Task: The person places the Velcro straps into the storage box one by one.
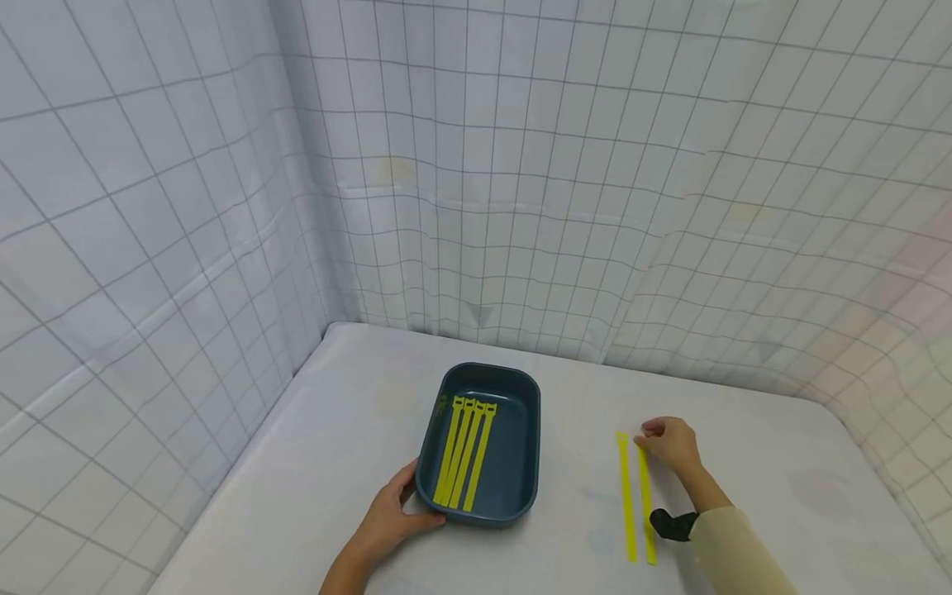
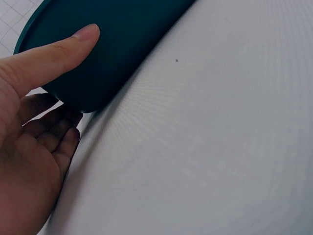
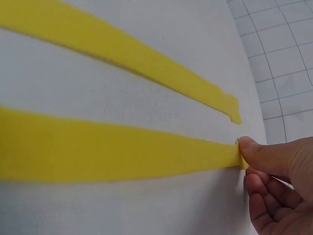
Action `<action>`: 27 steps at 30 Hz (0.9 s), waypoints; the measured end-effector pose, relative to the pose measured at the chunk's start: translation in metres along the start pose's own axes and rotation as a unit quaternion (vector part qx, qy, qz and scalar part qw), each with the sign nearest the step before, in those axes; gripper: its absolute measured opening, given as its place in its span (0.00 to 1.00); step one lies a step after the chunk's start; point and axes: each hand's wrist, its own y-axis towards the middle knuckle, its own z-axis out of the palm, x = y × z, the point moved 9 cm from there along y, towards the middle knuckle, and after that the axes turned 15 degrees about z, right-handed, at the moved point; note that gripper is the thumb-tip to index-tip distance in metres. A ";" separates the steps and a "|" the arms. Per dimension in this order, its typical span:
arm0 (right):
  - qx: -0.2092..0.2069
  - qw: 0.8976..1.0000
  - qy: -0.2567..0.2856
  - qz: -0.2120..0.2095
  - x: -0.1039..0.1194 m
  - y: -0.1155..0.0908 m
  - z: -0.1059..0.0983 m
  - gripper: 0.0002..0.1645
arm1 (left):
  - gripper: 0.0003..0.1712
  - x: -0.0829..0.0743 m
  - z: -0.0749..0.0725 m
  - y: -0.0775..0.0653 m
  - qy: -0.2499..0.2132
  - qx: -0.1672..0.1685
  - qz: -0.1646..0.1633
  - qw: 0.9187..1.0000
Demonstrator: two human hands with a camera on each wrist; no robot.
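My left hand [image 1: 387,519] grips the near left corner of a dark teal tray [image 1: 525,450]; in the left wrist view the thumb [image 2: 66,51] lies along its outer wall while the other fingers curl at the corner. Several yellow hook-and-loop cable ties [image 1: 464,454] lie side by side in the tray, their slotted heads pointing away from me. To the right, my right hand [image 1: 673,446] pinches the head end of one yellow cable tie [image 3: 122,152] between thumb and fingers. The rest of that strap stretches toward me along the table. Another yellow cable tie [image 1: 626,496] lies just left of it.
A white cloth covers the table [image 1: 573,537]. White curtains with a dark grid [image 1: 476,207] hang behind the table and along both sides. A black band [image 1: 673,525] shows at the right wrist, by a pale sleeve [image 1: 736,549].
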 end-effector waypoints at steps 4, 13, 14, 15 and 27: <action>-0.006 1.000 0.011 -0.007 -0.001 0.001 -0.001 0.14 | 0.54 0.000 0.000 0.000 0.000 0.000 -0.002 1.000; 0.021 1.000 0.016 0.008 -0.006 0.005 0.005 0.11 | 0.54 0.001 0.000 -0.001 0.004 -0.002 0.000 1.000; 0.023 1.000 0.014 0.010 -0.006 0.005 0.005 0.11 | 0.54 0.001 0.000 -0.001 0.002 -0.003 0.000 1.000; 0.026 1.000 0.010 0.011 -0.005 0.004 0.005 0.11 | 0.54 0.001 0.000 -0.001 0.002 -0.003 0.000 1.000; 0.061 0.998 -0.002 0.015 -0.009 0.007 0.008 0.11 | 0.55 0.002 -0.001 0.000 0.008 -0.004 -0.011 1.000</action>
